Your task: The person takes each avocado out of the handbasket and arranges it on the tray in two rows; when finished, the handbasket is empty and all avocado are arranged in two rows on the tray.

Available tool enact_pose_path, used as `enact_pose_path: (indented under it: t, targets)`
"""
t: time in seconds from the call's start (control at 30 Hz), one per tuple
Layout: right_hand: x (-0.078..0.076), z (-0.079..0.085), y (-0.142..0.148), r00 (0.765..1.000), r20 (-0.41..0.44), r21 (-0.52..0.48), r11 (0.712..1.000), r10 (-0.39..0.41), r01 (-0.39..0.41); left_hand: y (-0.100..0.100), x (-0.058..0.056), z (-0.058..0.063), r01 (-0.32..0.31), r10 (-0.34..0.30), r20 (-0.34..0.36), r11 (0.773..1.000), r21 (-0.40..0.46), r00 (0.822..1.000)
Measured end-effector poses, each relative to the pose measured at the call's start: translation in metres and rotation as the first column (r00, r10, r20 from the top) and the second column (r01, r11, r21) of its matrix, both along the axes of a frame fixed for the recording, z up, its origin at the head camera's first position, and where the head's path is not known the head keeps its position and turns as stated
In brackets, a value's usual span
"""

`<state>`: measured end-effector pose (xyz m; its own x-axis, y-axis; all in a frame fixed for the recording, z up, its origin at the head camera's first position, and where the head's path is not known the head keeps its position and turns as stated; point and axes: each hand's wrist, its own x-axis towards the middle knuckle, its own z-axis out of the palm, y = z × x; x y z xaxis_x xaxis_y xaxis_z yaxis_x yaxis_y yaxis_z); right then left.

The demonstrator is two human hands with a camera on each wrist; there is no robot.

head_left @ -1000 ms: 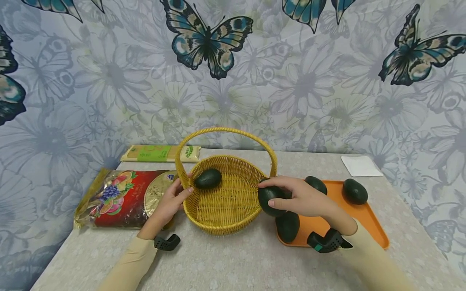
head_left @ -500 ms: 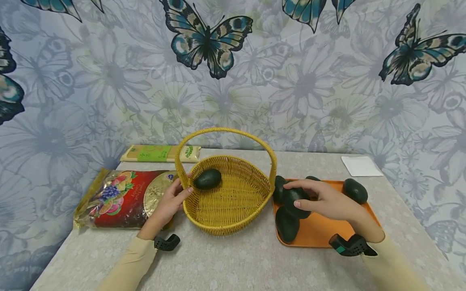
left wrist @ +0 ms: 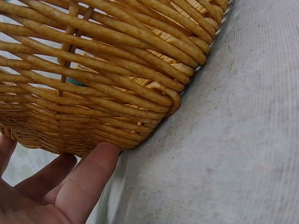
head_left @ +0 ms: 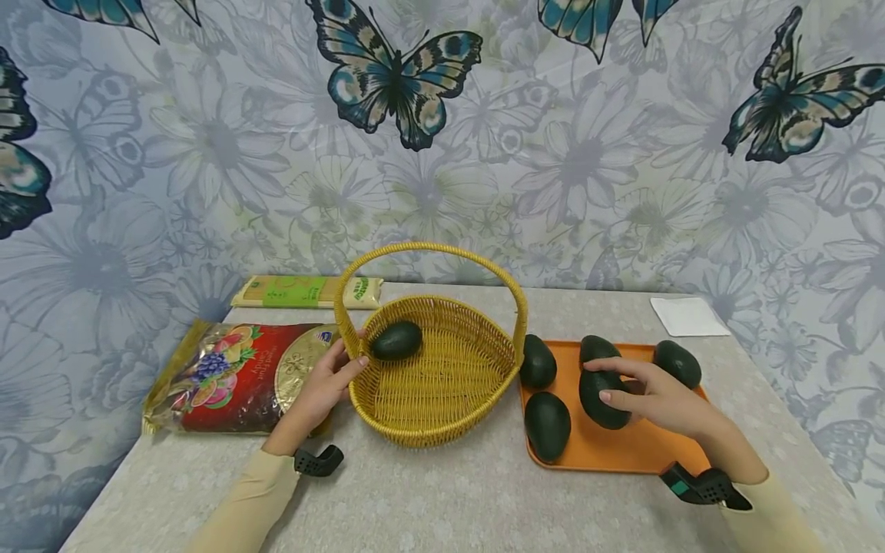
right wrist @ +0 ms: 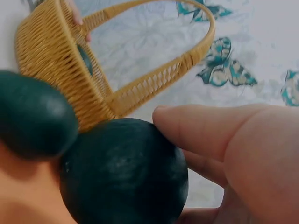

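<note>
A yellow wicker basket [head_left: 429, 430] with a tall arched handle stands mid-table, one dark green avocado [head_left: 396, 341] lying inside at its left. At the basket's left side, my left hand [head_left: 330, 378] holds the rim by the handle's foot; in the left wrist view the thumb [left wrist: 91, 179] presses the woven wall. My right hand [head_left: 657, 395] grips another avocado [head_left: 603, 399] over the orange tray [head_left: 622, 453]; the right wrist view has this avocado [right wrist: 124, 172] close up, thumb on its side. More avocados sit on the tray, including one [head_left: 548, 427] at the front left.
Left of the basket lies a red and gold packet [head_left: 235, 376] with fruit pictures. Behind it is a long pack [head_left: 304, 292] with a green label, looking like dry noodles. A white sheet [head_left: 688, 316] lies at the back right, before a butterfly-patterned wall.
My right hand, with the avocado in it, has moved right from the basket's right rim to the middle of the tray. The left hand and the basket have stayed in place.
</note>
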<state>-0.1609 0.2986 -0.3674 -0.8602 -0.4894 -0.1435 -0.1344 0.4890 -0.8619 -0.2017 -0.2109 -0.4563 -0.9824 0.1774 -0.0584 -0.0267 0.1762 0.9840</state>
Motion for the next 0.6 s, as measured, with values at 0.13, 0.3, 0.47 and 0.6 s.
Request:
enact_pose_path:
  t: [0.13,0.3,0.47,0.6]
  targets:
    - [0.002,-0.015,0.009,0.999,0.027,0.012,0.999,-0.032,0.032,-0.001,0.000,0.000,0.005,-0.005,-0.001,1.000,-0.001,1.000]
    - [0.005,-0.030,0.016,0.996,0.054,0.046,0.997,-0.070,0.068,-0.001,0.000,0.001,0.001,-0.001,0.006,1.000,0.002,1.000]
    - [0.008,-0.037,0.019,0.993,0.074,0.084,0.992,-0.097,0.091,0.000,0.001,0.001,-0.001,0.002,0.002,1.000,-0.009,1.000]
    - [0.009,-0.039,0.020,0.995,0.050,0.132,0.988,-0.088,0.081,0.000,0.001,0.001,-0.009,0.009,0.001,1.000,-0.028,1.000]
